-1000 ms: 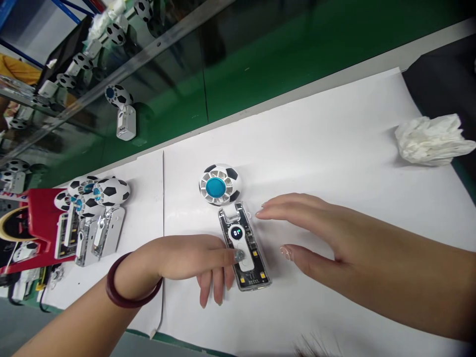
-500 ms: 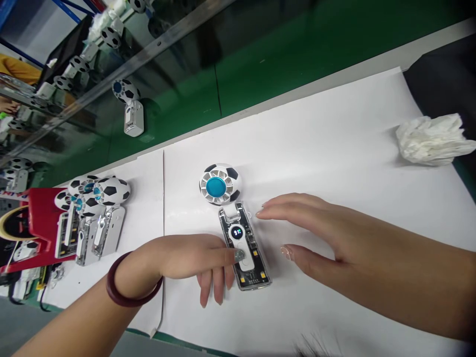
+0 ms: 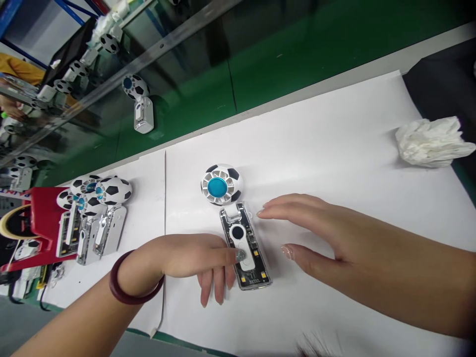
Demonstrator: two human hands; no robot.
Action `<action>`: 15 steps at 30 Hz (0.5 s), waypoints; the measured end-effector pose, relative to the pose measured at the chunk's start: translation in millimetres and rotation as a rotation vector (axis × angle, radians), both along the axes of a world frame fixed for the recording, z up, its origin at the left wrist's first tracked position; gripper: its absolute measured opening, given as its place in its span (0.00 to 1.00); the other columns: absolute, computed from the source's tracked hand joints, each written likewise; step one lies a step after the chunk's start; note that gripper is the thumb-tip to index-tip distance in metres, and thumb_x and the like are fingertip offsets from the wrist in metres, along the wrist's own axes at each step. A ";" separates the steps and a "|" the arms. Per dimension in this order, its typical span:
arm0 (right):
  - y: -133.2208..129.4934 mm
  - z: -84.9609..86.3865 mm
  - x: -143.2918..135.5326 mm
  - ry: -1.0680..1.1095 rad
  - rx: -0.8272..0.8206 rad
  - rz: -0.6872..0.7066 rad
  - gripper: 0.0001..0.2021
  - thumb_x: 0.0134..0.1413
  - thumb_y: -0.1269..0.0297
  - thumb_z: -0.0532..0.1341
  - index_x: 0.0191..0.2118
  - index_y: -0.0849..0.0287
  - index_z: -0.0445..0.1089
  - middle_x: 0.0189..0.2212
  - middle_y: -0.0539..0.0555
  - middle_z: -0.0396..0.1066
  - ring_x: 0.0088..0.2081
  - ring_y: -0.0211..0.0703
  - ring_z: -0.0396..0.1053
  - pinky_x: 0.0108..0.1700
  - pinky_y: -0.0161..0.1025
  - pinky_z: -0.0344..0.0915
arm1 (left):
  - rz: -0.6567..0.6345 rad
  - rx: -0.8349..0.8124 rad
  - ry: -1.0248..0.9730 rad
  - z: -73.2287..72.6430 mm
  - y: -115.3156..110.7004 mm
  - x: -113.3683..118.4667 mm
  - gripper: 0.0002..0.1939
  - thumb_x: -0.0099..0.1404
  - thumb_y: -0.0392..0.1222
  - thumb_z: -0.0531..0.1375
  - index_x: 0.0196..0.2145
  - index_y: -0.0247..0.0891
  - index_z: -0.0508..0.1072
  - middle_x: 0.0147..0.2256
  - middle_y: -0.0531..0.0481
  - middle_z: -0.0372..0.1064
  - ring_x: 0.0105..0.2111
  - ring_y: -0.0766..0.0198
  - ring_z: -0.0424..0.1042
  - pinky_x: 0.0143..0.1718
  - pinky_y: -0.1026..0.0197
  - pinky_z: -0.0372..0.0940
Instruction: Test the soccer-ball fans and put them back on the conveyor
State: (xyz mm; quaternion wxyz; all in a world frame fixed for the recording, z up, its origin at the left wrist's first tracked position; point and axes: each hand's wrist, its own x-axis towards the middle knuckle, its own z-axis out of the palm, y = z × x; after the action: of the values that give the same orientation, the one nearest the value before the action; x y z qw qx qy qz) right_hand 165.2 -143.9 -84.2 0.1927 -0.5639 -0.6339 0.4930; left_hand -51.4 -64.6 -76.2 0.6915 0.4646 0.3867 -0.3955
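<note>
A handheld fan lies on the white paper, with a football-patterned round head (image 3: pixel 221 185) around a teal centre and a clear-cased handle (image 3: pixel 247 270) showing circuit board and yellow parts. Its small round display (image 3: pixel 237 232) is dark. The thumb of my left hand (image 3: pixel 193 258) presses on the white button strip of the handle. My other left fingers are stretched out beside the handle's left edge, not wrapped round it. To the right of the handle, my right hand (image 3: pixel 320 233) hovers with thumb and fingers apart, holding nothing.
Several similar football fans (image 3: pixel 113 191) stand together at left by a red tape dispenser (image 3: pixel 46 218). Another fan (image 3: pixel 144 114) is on the green surface beyond the metal rail. Crumpled white tissue (image 3: pixel 433 141) lies at right beside black material (image 3: pixel 442 79). A person's yellow sleeve (image 3: pixel 22 67) shows far left.
The display on the fan handle was lit with digits and is now dark. Both hands stay in nearly the same place; the view has shifted slightly.
</note>
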 end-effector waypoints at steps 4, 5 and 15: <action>0.8 -2.4 1.9 -0.007 0.013 0.013 0.19 0.54 0.61 0.53 0.53 0.46 0.63 0.55 0.49 0.61 0.54 0.50 0.61 0.53 0.49 0.63 | 0.002 -0.005 -0.002 1.1 -0.4 -0.4 0.28 0.61 0.59 0.43 0.26 0.34 0.71 0.26 0.42 0.74 0.19 0.63 0.68 0.40 0.54 0.64; 2.6 -3.3 2.7 -0.008 0.016 0.014 0.20 0.54 0.60 0.53 0.54 0.46 0.61 0.55 0.50 0.61 0.54 0.50 0.62 0.52 0.49 0.63 | 0.006 -0.007 0.002 1.3 -0.2 -0.7 0.28 0.61 0.59 0.43 0.26 0.34 0.71 0.26 0.42 0.73 0.19 0.63 0.68 0.39 0.55 0.64; 86.3 -2.4 -31.5 0.222 0.137 0.124 0.39 0.50 0.53 0.61 0.64 0.58 0.44 0.55 0.62 0.59 0.54 0.48 0.62 0.55 0.42 0.58 | 0.293 0.206 -0.050 -11.2 -30.1 -22.1 0.32 0.59 0.67 0.44 0.23 0.36 0.69 0.21 0.48 0.73 0.16 0.68 0.68 0.21 0.69 0.57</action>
State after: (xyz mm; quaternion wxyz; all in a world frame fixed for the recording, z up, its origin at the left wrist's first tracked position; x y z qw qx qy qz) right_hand 133.7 -57.6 -86.6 0.2690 -0.4511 -0.6745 0.5188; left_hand -73.5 -94.7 -87.4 0.6998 0.4813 0.4716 -0.2372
